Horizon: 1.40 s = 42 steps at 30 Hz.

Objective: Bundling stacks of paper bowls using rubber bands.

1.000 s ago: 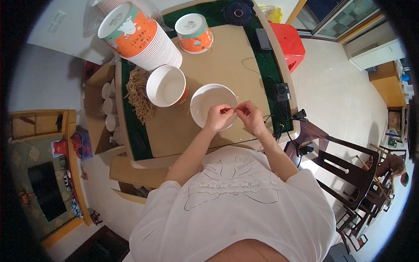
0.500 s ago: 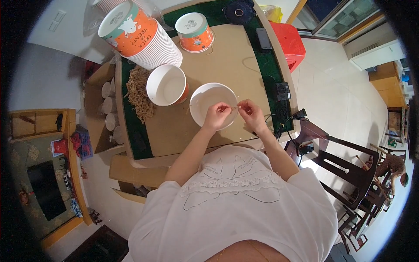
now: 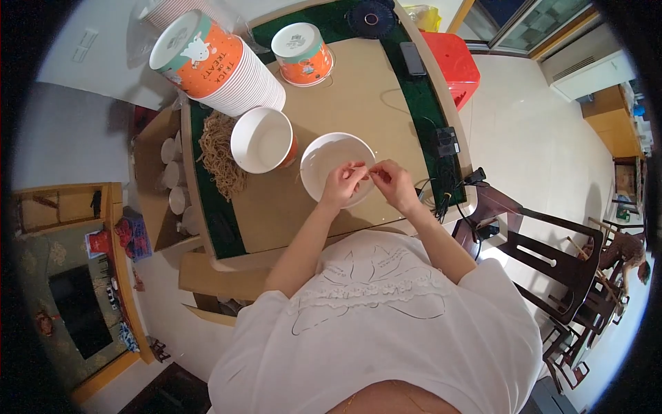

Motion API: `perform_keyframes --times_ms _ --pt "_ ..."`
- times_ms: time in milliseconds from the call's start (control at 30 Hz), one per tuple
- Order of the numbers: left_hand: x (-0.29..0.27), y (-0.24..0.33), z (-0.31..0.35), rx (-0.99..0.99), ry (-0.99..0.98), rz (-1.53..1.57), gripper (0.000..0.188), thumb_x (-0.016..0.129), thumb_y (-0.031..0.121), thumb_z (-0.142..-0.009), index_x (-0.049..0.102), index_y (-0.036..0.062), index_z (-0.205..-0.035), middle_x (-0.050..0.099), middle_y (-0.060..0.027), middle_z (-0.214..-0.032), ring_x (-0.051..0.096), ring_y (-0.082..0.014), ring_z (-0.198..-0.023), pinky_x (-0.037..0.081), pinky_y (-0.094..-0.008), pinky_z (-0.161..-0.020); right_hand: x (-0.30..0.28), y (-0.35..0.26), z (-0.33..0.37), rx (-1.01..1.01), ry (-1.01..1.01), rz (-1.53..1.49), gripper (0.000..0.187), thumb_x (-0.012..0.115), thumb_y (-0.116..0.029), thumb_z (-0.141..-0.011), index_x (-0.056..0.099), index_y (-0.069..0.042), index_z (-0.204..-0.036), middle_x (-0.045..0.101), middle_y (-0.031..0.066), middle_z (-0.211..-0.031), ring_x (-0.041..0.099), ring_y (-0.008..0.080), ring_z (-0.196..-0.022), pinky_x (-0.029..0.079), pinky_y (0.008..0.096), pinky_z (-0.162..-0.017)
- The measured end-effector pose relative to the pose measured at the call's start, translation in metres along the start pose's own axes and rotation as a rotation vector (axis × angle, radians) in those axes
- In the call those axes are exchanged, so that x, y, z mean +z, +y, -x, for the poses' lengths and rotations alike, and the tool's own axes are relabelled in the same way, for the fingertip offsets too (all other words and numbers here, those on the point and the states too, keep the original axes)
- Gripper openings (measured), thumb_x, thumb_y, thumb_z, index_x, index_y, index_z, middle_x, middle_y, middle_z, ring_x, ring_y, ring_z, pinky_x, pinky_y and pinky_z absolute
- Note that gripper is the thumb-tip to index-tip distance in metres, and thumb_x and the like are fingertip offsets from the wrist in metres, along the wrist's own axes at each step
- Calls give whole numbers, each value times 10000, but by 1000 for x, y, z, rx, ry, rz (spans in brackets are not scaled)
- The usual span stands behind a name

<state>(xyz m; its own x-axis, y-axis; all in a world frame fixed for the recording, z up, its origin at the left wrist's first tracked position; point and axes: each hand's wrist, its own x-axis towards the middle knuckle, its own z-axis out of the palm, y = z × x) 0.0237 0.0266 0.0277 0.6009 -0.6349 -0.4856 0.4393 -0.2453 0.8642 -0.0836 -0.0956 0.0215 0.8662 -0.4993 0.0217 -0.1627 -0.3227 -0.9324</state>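
Note:
A white paper bucket [image 3: 318, 162] stands mouth up in front of me, partly hidden by my hands. Over its right rim, my left hand [image 3: 344, 183] is closed in a pinch. My right hand [image 3: 393, 184] pinches close beside it, fingertips almost meeting the left's. Between them is a thin brown strand that looks like twine, mostly covered by the fingers. Left of this bucket stands another upright paper bucket [image 3: 261, 141] with an orange outside. A bundle of loose brown twine [image 3: 219, 157] lies beside that one.
A tall stack of orange-and-white paper buckets [image 3: 217, 65] leans at the far left. An upside-down bucket [image 3: 303, 55] with a string handle sits at the back. Along the right edge are a phone [image 3: 413, 59], a small black device [image 3: 447, 142] and cables. A red stool [image 3: 452, 65] stands beyond.
My fingertips have drawn closer together over the rim, and the strand between them shows less. The whole view has shifted slightly; the buckets stay in place.

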Motion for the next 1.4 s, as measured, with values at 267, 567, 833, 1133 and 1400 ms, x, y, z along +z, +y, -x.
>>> perform_keyframes --times_ms 267,567,833,1133,1400 --pt "-18 -18 -8 171 -46 -265 223 590 226 -886 670 19 -911 669 -20 -770 482 -30 -545 372 -188 -462 -1 -2 -1 3 -23 40 91 626 -58 -790 629 -18 -871 590 114 -779 572 204 -633 473 302 -600" --pt "-6 -4 -3 65 -81 -252 202 585 148 -865 674 -32 -881 672 -36 -736 480 -44 -537 403 -203 -498 -5 -12 -1 -1 -48 42 86 631 -68 -792 633 -23 -865 584 114 -771 572 216 -629 472 311 -597" --pt "-9 -3 -4 42 -105 -358 182 581 156 -870 679 5 -896 642 9 -732 480 -38 -580 394 -196 -520 -2 -3 1 -26 -32 78 71 624 -74 -794 635 -47 -860 575 104 -756 574 220 -617 474 322 -588" --pt "-20 -22 -9 104 -82 -363 165 583 122 -847 675 -8 -890 630 -23 -747 530 -80 -676 418 -228 -620 -1 -9 4 -60 -30 172 119 655 -84 -753 623 -71 -866 574 91 -803 605 256 -713 492 356 -627" --pt "-18 -13 -2 26 -48 -266 170 573 131 -855 679 7 -898 620 -10 -723 449 -36 -585 342 -183 -515 0 -7 3 -176 -17 207 146 679 -80 -721 617 -78 -853 567 99 -876 616 302 -750 504 382 -652"
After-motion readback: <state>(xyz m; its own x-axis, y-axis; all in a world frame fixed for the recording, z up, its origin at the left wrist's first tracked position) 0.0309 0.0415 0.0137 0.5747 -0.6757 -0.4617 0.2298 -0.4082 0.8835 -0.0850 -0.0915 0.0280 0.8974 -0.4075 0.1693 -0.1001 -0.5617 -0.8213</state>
